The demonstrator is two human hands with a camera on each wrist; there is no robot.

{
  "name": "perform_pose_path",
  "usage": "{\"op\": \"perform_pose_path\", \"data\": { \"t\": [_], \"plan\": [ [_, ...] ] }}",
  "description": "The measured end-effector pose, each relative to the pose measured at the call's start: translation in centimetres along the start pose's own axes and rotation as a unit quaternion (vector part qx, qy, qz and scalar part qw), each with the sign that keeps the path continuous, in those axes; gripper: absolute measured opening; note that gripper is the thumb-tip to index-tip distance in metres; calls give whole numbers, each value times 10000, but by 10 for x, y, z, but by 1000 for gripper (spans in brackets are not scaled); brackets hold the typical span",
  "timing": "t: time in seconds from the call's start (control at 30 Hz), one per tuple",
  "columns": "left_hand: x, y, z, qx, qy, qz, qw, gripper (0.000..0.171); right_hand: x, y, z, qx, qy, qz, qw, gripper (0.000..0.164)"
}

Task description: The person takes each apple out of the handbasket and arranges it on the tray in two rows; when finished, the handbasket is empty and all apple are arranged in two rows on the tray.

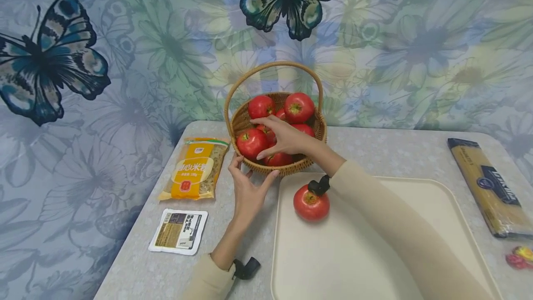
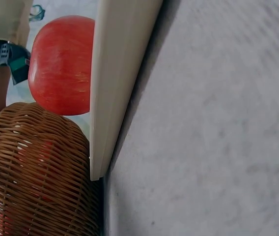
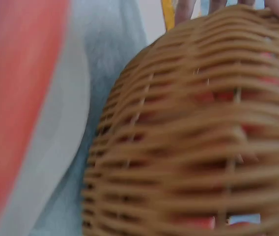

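A wicker basket [image 1: 287, 169] with a tall arched handle holds several red apples [image 1: 299, 107]. My right hand [image 1: 289, 139] reaches into it from the right, thumb and fingers spread over the apple at the front left [image 1: 251, 144]. At the basket's front left, my left hand [image 1: 248, 191] has its fingertips against the woven side, thumb apart from the fingers. Another apple [image 1: 311, 206] sits on the cream tray [image 1: 354, 249], below the right wrist. In the right wrist view, the basket wall [image 3: 193, 147] hides the right hand's fingertips.
Left of the basket lies a yellow food bag [image 1: 193, 169], with a flat white packet [image 1: 179, 231] nearer me. A long pasta pack [image 1: 489, 189] lies right of the tray, by small red and yellow pieces [image 1: 520, 257]. Butterfly-print cloth [image 1: 374, 59] hangs behind the table.
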State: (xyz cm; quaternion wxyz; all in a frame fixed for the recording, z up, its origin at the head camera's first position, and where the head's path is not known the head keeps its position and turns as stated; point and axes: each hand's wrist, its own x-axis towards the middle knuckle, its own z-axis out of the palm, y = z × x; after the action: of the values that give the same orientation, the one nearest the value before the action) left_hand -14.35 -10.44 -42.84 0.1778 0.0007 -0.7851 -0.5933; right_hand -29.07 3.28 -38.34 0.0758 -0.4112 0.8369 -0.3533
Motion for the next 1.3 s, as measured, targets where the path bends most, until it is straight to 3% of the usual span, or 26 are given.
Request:
{"op": "perform_pose_path", "data": {
  "t": [0.4,0.73,0.93,1.1,1.3],
  "plan": [
    [-2,9,-1,59,23,128,9999,85,5,-1,9,-6,-234,186,9996,80],
    [-2,7,-3,109,-29,56,9999,87,7,-6,9,-311,39,95,9995,69],
    [-1,4,-2,133,-41,-53,9999,89,4,-10,4,-439,434,-113,9980,69],
    [-1,1,-3,130,-23,-50,9999,88,-13,-19,-10,-402,867,-402,9946,70],
    [0,1,-4,128,50,184,9997,83,-58,-30,-34,-394,1434,-905,9847,69]
  ]
}}
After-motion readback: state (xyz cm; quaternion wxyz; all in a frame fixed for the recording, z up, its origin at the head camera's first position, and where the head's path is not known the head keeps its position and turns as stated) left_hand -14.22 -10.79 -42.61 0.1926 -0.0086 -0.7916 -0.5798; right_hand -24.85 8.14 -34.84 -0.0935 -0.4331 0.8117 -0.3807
